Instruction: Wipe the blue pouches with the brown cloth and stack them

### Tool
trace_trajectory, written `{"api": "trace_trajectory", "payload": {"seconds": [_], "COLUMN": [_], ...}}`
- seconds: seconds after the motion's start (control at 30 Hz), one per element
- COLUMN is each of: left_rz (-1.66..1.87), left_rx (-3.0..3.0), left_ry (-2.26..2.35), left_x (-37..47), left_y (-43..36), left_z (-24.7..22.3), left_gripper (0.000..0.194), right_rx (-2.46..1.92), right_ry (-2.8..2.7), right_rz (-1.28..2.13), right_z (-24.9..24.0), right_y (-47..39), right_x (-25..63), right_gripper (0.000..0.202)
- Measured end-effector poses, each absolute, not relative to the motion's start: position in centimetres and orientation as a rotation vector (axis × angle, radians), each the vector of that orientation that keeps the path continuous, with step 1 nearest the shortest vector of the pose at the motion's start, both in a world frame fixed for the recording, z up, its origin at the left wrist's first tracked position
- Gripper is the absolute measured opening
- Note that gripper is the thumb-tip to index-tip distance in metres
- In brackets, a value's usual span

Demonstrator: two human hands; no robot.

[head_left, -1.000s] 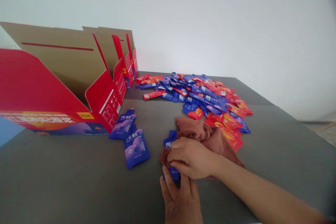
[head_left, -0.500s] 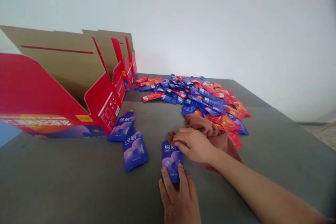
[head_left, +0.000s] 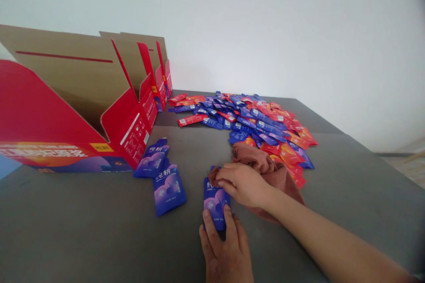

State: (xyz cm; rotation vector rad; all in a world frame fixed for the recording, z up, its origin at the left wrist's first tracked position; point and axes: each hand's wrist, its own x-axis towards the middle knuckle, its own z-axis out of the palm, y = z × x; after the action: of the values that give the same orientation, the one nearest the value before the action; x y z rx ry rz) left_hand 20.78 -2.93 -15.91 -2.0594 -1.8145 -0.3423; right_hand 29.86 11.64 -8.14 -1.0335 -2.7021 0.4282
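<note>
Though palm-down, right hand (head_left: 245, 184) curled

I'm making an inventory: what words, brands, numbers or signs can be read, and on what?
"纯耕": back pouch
"纯耕", first character partly covered: loose front pouch
"纯", the rest hidden by the cloth: pouch under the left hand
Nearest box: large lettering and yellow label too blurred, side print too small
Pouch pile: print too small

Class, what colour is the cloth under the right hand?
Reddish brown cloth, best seen in the head view.
</note>
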Motion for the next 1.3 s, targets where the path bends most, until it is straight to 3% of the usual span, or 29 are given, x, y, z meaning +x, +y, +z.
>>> {"api": "trace_trajectory", "payload": {"seconds": [0.17, 0.43, 0.67, 0.97, 1.3], "left_rz": [-0.340, -0.401, -0.369, -0.392, -0.397], "left_rx": [-2.056, -2.056, -2.064, -1.996, -2.062], "left_ry": [-1.814, -1.848, -1.818, -1.806, -1.879], "left_x": [20.8, 21.1, 20.9, 21.0, 21.1], "left_y": [-2.9, -2.9, -2.9, -2.7, -2.9], "left_z": [-15.8, -16.0, -16.2, -16.3, -15.7], "left_gripper": [0.036, 0.034, 0.036, 0.032, 0.034], "right_rx": [-1.084, -0.715, -1.076, -1.082, -0.680], "right_ry": [-2.634, -2.754, -2.694, -2.695, -2.797], "right_rz": [0.355, 0.463, 0.387, 0.354, 0.508], "right_z": [-8.1, -7.7, -8.1, -8.1, -7.4], "right_y": [12.1, 10.6, 11.8, 11.8, 9.8], "right_x": [30.3, 29.9, 30.0, 30.1, 29.4], "right_gripper": [0.016, 0.012, 0.018, 0.017, 0.013]}}
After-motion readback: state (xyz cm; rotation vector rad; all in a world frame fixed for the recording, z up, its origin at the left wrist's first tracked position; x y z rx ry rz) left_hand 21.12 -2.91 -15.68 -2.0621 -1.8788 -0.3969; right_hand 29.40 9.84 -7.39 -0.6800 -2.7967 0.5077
